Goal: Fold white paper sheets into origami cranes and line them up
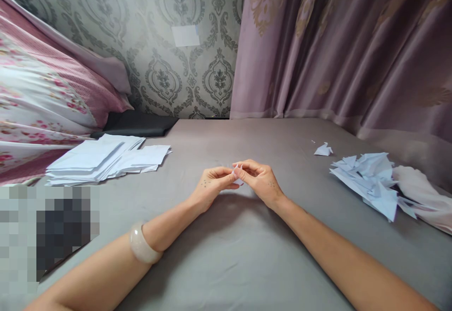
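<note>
Over the middle of the grey sheet, my left hand (216, 184) and my right hand (263, 179) meet at the fingertips. Between them they pinch a small piece of folded white paper (239, 169). Only a pointed tip and a lower edge of it show; the fingers cover most of its body. Thumbs and index fingers of both hands are closed on it. To the right of my right hand, a small white origami bird (323, 149) stands on the sheet.
Stacked white paper sheets (95, 158) lie at the left, before a dark folded item (137, 123). A heap of folded white paper pieces (370, 179) lies at the right beside a pale cloth (423, 191). Purple curtains (318, 42) hang at the back right.
</note>
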`<state>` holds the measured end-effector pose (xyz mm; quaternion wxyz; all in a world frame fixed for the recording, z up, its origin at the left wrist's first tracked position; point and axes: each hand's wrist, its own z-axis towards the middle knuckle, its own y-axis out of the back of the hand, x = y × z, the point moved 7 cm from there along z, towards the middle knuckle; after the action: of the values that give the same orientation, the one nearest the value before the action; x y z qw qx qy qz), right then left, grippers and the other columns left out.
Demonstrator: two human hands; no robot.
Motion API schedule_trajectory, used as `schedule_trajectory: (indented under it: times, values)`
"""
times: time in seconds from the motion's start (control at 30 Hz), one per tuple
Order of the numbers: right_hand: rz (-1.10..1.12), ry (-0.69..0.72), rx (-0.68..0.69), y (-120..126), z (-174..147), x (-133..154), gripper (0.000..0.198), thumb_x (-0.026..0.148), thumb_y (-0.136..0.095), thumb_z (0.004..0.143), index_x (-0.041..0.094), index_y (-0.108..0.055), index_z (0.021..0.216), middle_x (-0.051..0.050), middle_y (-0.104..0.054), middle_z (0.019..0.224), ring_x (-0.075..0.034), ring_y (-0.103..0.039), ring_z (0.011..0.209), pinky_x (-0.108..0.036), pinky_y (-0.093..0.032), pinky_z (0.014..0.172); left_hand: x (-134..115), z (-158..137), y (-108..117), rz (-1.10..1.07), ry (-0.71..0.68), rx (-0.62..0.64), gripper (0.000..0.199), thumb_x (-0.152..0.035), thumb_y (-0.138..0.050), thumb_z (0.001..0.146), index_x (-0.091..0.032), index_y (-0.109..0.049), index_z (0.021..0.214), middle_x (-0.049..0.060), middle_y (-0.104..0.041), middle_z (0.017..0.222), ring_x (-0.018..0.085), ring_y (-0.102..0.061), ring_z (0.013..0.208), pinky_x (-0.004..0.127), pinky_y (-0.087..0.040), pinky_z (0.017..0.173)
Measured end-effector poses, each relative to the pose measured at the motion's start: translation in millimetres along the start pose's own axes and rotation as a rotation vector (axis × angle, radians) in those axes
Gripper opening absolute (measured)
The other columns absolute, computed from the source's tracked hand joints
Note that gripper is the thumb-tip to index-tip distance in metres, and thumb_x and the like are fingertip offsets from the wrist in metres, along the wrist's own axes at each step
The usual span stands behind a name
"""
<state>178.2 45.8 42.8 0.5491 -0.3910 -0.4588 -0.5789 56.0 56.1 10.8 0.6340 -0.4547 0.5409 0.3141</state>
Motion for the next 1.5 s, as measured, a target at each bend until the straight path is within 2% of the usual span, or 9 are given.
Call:
schedule_trajectory:
  times: [0.23,0.4,0.6,0.77,0.87,1.0,1.17,1.37,1.5]
  values:
    - [0.049,-0.012,-0.016,0.0,-0.3,1.0,0.02,0.04,-0.071,0.07,0.021,-0.071,0.07,-0.003,-0.065,0.08,-0.014,-0.058,0.07,-0.027,-0.05,0.063,-1.6,-2.4,-2.4,0.01,-0.008,0.025,0.028,-0.037,-0.073,0.073,-0.013,-0.073,0.087,0.007,-0.07,0.088,0.021,-0.065,0.089,0.037,-0.054,0.084]
    - [0.046,-0.02,-0.034,0.3,-1.6,4.1,0.021,0.038,-0.072,0.069,0.02,-0.068,0.06,0.0,-0.059,0.071,-0.012,-0.054,0.066,-0.025,-0.046,0.06,-2.4,-3.5,-3.6,0.041,0.017,0.03,0.027,-0.038,-0.073,0.073,-0.012,-0.073,0.082,0.007,-0.07,0.081,0.021,-0.066,0.085,0.037,-0.055,0.08]
    - [0.054,-0.116,-0.024,1.5,0.5,-2.9,0.029,0.046,-0.061,0.078,0.019,-0.071,0.071,-0.001,-0.065,0.073,-0.013,-0.057,0.072,-0.026,-0.046,0.069,0.0,0.7,3.5,-0.04,0.055,-0.068,0.03,-0.037,-0.075,0.069,-0.011,-0.073,0.083,0.008,-0.07,0.082,0.02,-0.067,0.079,0.035,-0.055,0.078]
    - [0.024,-0.153,-0.051,1.8,-0.6,-10.3,0.025,0.041,-0.07,0.069,0.017,-0.071,0.077,-0.003,-0.068,0.075,-0.014,-0.059,0.067,-0.028,-0.047,0.07,-0.5,2.0,8.4,-0.086,0.058,-0.115,0.029,-0.036,-0.076,0.068,-0.01,-0.072,0.082,0.006,-0.068,0.078,0.016,-0.065,0.072,0.033,-0.056,0.075]
    - [-0.012,-0.182,-0.077,3.6,-0.6,-13.5,0.023,0.038,-0.068,0.069,0.016,-0.071,0.075,-0.003,-0.068,0.075,-0.014,-0.059,0.068,-0.027,-0.045,0.068,-0.9,1.9,8.3,0.043,0.092,-0.091,0.031,-0.04,-0.071,0.071,-0.011,-0.071,0.083,0.006,-0.065,0.075,0.012,-0.059,0.065,0.023,-0.052,0.057]
    - [-0.041,-0.301,-0.016,2.8,-0.4,-22.8,0.025,0.037,-0.063,0.071,0.016,-0.072,0.08,-0.003,-0.068,0.073,-0.013,-0.058,0.066,-0.025,-0.043,0.059,2.7,5.9,14.4,0.237,0.103,-0.073,0.03,-0.04,-0.066,0.074,-0.01,-0.069,0.078,0.002,-0.058,0.064,0.007,-0.048,0.055,0.015,-0.034,0.042]
    - [-0.188,-0.337,0.001,7.6,1.9,-38.3,0.022,0.029,-0.06,0.073,0.015,-0.066,0.088,-0.001,-0.066,0.067,-0.012,-0.058,0.06,-0.025,-0.044,0.06,13.7,14.3,26.7,0.361,0.068,-0.089,0.034,-0.034,-0.066,0.074,-0.015,-0.057,0.101,-0.002,-0.058,0.066,0.009,-0.051,0.055,0.017,-0.034,0.043]
    - [-0.567,-0.167,0.025,6.2,3.4,-32.6,0.012,0.022,-0.056,0.077,0.02,-0.064,0.085,-0.001,-0.068,0.077,-0.013,-0.059,0.068,-0.027,-0.044,0.069,-0.3,13.9,15.7,0.811,-0.15,-0.062,0.01,-0.021,-0.054,0.08,-0.017,-0.06,0.087,0.0,-0.06,0.072,0.011,-0.051,0.065,0.024,-0.041,0.063]
    - [-0.691,-0.083,0.073,0.1,1.0,-28.9,0.012,0.021,-0.055,0.078,0.02,-0.067,0.079,-0.003,-0.063,0.088,-0.011,-0.055,0.067,-0.026,-0.044,0.07,-1.8,11.9,10.5,1.017,-0.18,-0.045,0.016,-0.017,-0.052,0.079,-0.018,-0.067,0.084,0.003,-0.055,0.082,0.011,-0.05,0.066,0.025,-0.043,0.067]
